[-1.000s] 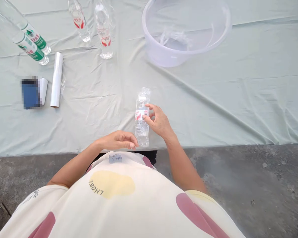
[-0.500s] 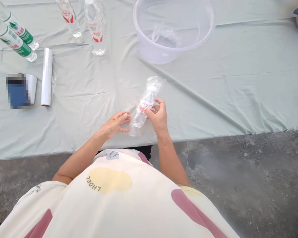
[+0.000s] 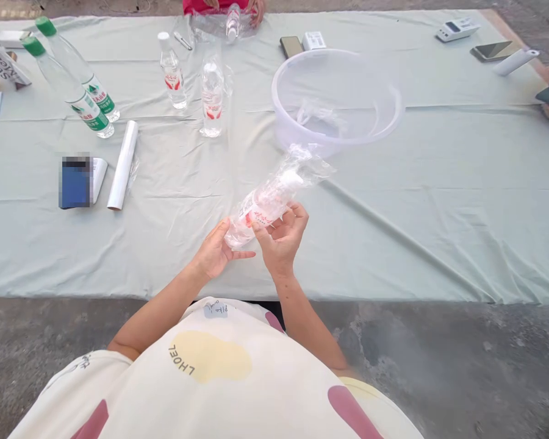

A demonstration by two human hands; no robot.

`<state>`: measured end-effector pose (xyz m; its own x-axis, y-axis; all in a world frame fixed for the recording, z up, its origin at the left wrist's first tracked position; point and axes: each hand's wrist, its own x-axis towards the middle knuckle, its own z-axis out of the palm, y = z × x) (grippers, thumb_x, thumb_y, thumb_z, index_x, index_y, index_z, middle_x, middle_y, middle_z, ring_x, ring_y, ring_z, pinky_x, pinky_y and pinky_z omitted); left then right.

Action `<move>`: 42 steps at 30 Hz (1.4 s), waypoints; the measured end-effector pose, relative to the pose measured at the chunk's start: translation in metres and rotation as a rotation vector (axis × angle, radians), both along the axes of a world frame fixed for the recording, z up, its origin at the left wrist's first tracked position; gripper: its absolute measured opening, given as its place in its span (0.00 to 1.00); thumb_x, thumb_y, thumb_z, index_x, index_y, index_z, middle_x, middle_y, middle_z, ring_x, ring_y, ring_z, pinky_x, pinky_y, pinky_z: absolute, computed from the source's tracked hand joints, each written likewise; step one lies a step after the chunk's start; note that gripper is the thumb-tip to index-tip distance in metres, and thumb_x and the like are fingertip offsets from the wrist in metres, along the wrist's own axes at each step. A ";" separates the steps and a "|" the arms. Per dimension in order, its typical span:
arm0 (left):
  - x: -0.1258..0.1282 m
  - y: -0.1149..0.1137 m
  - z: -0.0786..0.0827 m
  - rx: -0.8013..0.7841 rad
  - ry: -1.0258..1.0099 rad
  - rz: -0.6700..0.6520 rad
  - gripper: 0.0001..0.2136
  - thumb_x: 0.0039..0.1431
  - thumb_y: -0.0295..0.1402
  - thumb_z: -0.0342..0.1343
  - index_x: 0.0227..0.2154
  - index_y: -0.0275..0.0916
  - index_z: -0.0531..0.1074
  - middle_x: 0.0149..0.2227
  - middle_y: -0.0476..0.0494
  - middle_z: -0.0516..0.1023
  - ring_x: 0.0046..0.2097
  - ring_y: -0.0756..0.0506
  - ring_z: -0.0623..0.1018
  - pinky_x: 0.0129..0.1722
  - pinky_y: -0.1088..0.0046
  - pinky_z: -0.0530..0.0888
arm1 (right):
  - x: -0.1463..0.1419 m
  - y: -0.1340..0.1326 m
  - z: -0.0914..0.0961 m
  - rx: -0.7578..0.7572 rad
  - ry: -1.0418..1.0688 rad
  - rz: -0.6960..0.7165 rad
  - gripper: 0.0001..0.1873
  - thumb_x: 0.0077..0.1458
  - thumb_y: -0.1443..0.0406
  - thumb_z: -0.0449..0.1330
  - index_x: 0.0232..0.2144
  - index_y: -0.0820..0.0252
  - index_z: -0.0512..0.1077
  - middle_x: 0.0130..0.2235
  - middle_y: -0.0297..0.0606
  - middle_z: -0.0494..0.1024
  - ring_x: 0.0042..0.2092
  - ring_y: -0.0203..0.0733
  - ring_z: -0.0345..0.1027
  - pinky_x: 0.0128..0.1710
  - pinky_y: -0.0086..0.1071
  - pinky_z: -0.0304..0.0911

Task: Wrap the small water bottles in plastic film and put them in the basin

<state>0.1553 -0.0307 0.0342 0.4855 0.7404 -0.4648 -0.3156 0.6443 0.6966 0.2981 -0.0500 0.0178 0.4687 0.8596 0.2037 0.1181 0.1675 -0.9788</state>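
A clear water bottle (image 3: 261, 210) with a red and white label lies tilted between my hands, wrapped in thin plastic film (image 3: 308, 163) that sticks out loosely past its white cap. My right hand (image 3: 283, 238) grips the bottle's middle from the right, thumb on the label. At the bottle's base, my left hand (image 3: 216, 250) holds it from below and the left, with one finger stretched out underneath. Two more bottles with red and white labels stand farther off: a bare one (image 3: 172, 76) and one in film (image 3: 211, 100).
A translucent basin (image 3: 297, 137) holding crumpled film stands beyond my hands. To the left are a film roll (image 3: 122, 164), a blurred-out blue item (image 3: 75, 186) and two green-capped bottles (image 3: 85, 107). Across the table a person's hand (image 3: 256, 12) is near another bottle (image 3: 232, 23).
My left hand has come onto the bottle's base. The wrapped bottle is raised and leans more to the right. The view has tipped up, showing the table's far side.
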 end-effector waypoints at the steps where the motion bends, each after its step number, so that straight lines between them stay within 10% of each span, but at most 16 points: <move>1: 0.001 0.003 -0.003 -0.032 -0.053 0.025 0.19 0.65 0.49 0.53 0.51 0.42 0.73 0.61 0.37 0.71 0.64 0.34 0.69 0.47 0.54 0.81 | -0.007 0.000 -0.001 0.008 0.025 0.025 0.35 0.51 0.52 0.65 0.54 0.47 0.51 0.54 0.45 0.68 0.48 0.46 0.76 0.43 0.43 0.76; 7: -0.010 0.022 -0.014 -0.356 -0.142 0.217 0.09 0.60 0.36 0.57 0.41 0.39 0.75 0.44 0.42 0.82 0.44 0.45 0.81 0.40 0.68 0.80 | -0.009 0.005 -0.008 -0.039 0.040 0.216 0.32 0.50 0.52 0.68 0.52 0.48 0.58 0.51 0.42 0.73 0.46 0.44 0.76 0.43 0.42 0.76; 13: -0.030 0.032 -0.023 -0.244 -0.013 0.407 0.05 0.49 0.33 0.59 0.29 0.40 0.70 0.30 0.48 0.77 0.33 0.46 0.78 0.32 0.69 0.77 | 0.025 0.008 0.023 0.221 -0.454 -0.080 0.10 0.62 0.53 0.55 0.38 0.47 0.72 0.38 0.40 0.78 0.44 0.51 0.75 0.48 0.54 0.72; 18: -0.034 0.035 -0.030 -0.038 0.020 0.516 0.10 0.46 0.33 0.62 0.25 0.41 0.64 0.27 0.55 0.69 0.29 0.51 0.72 0.28 0.75 0.71 | 0.025 0.034 0.041 0.205 -0.762 0.303 0.08 0.58 0.54 0.58 0.34 0.45 0.76 0.42 0.38 0.81 0.53 0.55 0.73 0.59 0.59 0.60; 24: -0.044 0.043 -0.018 0.278 0.043 0.636 0.14 0.48 0.37 0.66 0.31 0.43 0.65 0.26 0.56 0.68 0.34 0.50 0.75 0.37 0.73 0.73 | 0.006 0.063 0.004 0.005 -0.081 0.273 0.19 0.54 0.47 0.61 0.41 0.50 0.70 0.39 0.40 0.77 0.47 0.49 0.75 0.49 0.49 0.72; 30: -0.047 0.047 -0.020 1.018 0.368 0.488 0.15 0.62 0.40 0.59 0.50 0.47 0.66 0.35 0.49 0.77 0.42 0.46 0.78 0.54 0.58 0.72 | -0.003 0.094 -0.002 -0.065 0.262 0.150 0.17 0.55 0.51 0.61 0.41 0.50 0.63 0.27 0.28 0.64 0.29 0.38 0.70 0.36 0.41 0.74; 35: -0.040 0.058 -0.056 1.007 0.527 0.191 0.28 0.70 0.42 0.48 0.69 0.50 0.47 0.72 0.37 0.53 0.73 0.41 0.53 0.69 0.52 0.56 | 0.022 0.150 0.039 0.120 -0.238 0.064 0.12 0.61 0.52 0.56 0.41 0.50 0.66 0.30 0.31 0.66 0.34 0.42 0.72 0.42 0.44 0.72; 42: -0.033 0.070 -0.096 0.959 0.671 0.231 0.20 0.66 0.38 0.50 0.60 0.45 0.65 0.59 0.36 0.72 0.62 0.40 0.71 0.56 0.58 0.72 | 0.060 0.303 0.054 0.219 -0.770 -0.089 0.22 0.68 0.52 0.41 0.49 0.53 0.68 0.42 0.41 0.72 0.48 0.48 0.71 0.55 0.52 0.65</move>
<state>0.1225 0.0395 -0.0616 0.1665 0.9623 0.2151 0.2554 -0.2528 0.9332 0.3584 0.2532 0.0721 0.1929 0.7289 0.6569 0.7679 0.3046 -0.5635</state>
